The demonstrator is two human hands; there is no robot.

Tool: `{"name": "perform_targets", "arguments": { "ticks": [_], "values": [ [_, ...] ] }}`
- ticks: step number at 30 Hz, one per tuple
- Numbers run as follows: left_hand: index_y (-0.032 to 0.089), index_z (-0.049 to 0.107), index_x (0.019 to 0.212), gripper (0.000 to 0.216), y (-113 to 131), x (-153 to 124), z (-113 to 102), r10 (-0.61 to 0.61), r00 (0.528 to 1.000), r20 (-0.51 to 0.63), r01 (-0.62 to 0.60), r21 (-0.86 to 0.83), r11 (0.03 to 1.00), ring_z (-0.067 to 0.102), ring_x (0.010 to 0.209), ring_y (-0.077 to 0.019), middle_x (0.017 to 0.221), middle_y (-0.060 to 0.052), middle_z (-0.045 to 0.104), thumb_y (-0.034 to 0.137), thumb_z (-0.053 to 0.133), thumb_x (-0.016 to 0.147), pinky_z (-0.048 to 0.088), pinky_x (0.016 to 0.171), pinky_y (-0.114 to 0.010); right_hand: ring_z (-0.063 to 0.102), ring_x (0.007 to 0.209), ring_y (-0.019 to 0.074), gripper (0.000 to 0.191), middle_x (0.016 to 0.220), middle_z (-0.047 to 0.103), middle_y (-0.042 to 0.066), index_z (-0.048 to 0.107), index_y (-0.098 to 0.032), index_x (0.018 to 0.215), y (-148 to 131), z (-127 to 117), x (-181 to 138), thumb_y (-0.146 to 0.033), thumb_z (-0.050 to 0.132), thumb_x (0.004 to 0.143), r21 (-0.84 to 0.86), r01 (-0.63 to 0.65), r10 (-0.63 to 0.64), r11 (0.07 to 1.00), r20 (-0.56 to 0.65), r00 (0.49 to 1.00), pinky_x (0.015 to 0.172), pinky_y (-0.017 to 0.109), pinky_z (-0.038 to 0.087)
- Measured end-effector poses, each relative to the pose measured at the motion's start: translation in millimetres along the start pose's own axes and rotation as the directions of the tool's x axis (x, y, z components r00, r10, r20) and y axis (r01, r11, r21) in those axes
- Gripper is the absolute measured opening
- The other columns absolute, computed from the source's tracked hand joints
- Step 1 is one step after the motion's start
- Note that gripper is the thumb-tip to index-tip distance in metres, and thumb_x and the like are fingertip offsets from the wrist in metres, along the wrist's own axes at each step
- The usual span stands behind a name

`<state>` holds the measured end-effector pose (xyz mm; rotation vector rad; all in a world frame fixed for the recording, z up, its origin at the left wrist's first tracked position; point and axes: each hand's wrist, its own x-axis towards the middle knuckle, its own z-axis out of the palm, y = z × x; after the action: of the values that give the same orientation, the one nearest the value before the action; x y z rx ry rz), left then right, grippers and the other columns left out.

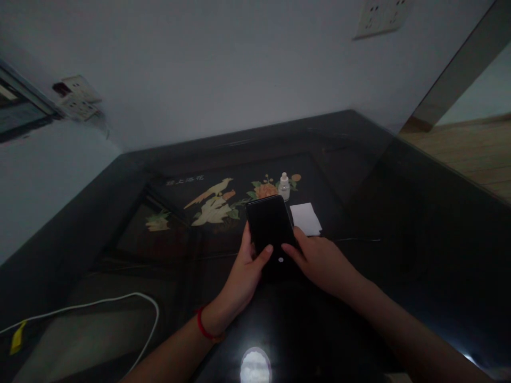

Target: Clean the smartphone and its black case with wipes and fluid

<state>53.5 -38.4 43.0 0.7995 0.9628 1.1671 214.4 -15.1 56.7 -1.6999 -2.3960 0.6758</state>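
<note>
A black smartphone (pixel 270 224) with a dark screen is held over the dark glass-topped table (pixel 399 213). My left hand (pixel 243 271) grips its left edge, thumb resting on the lower screen. My right hand (pixel 319 260) holds the phone's lower right side, thumb touching the screen near the bottom. A red string sits on my left wrist. Just beyond the phone lie a small white square cloth (pixel 305 218) and a small clear dropper bottle (pixel 284 186) with a white cap, standing upright.
The tabletop shows an inlaid bird-and-flower picture (pixel 215 202). A white cable (pixel 120 303) with a yellow tag loops at the front left. Wall sockets (pixel 77 96) sit at the left and another socket (pixel 381 16) at the upper right. Wooden floor lies at the far right.
</note>
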Motion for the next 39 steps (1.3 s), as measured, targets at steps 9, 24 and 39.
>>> {"name": "perform_targets", "arguments": {
  "ticks": [9,24,39],
  "values": [
    [0.031,0.036,0.138,0.071,1.0,1.7,5.1,0.050,0.998,-0.049,-0.050,0.012,0.999,0.046,0.128,-0.0205,0.138,-0.002,0.052,0.019,0.068,0.076,0.038,0.106,-0.032,0.065,0.065,0.0255,0.033,0.069,0.067,0.010,0.060,-0.018,0.087,1.1,-0.8,-1.2,-0.049,0.050,0.088,-0.015,-0.034,0.032,0.999,-0.130,0.991,0.057,0.033,0.045],
    [0.029,0.044,0.134,0.066,20.3,7.5,-3.3,0.069,0.996,-0.055,-0.071,-0.045,0.996,0.049,0.125,-0.0226,0.134,-0.003,0.057,0.019,0.070,0.074,0.039,0.106,-0.035,0.066,0.082,0.0132,0.015,0.084,0.068,0.001,0.066,-0.015,0.087,15.1,0.1,3.9,-0.023,0.067,0.074,0.930,-0.240,-0.241,0.280,0.310,0.920,0.076,0.028,0.055],
    [0.033,0.040,0.137,0.070,18.6,9.0,-7.5,0.098,0.994,-0.046,-0.099,-0.012,0.995,0.047,0.128,-0.0229,0.136,-0.002,0.054,0.022,0.070,0.075,0.036,0.109,-0.036,0.066,0.074,0.0126,0.011,0.076,0.068,-0.001,0.064,-0.016,0.079,11.6,1.1,3.5,-0.020,0.069,0.069,0.934,-0.239,-0.198,0.267,0.296,0.934,0.073,0.027,0.054]
  ]
}}
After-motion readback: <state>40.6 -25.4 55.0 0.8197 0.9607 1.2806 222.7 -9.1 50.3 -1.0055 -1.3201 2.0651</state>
